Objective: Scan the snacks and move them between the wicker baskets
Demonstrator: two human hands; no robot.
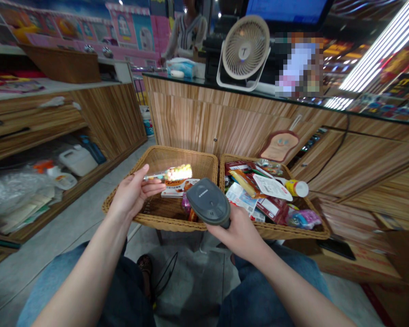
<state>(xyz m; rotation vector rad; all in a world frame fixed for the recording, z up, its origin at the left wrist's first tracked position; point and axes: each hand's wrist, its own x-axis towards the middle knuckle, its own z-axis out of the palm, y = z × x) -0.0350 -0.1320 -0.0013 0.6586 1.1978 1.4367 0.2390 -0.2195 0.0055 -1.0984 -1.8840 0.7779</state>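
My left hand (133, 193) pinches the clear narrow end of a small shiny pack (179, 173) with yellow and white colouring, blurred and bright. It is held over the left wicker basket (150, 159), where a flat white and orange packet (179, 187) and a purple wrapped item (186, 204) lie. A dark grey handheld barcode scanner (208, 202) is gripped by its handle in my right hand (243, 234), its head turned toward the left basket. To the right, a second wicker basket (318, 232) holds several snack packets and a yellow, white-lidded container (296, 187).
Behind the baskets stands a wood-grain counter (184, 113) with a white fan (246, 47) and a tissue pack (182, 67) on top. A bread-shaped plush (279, 144) hangs on its front. At left, an open shelf holds a white jug (78, 159). A person (189, 34) is beyond the counter.
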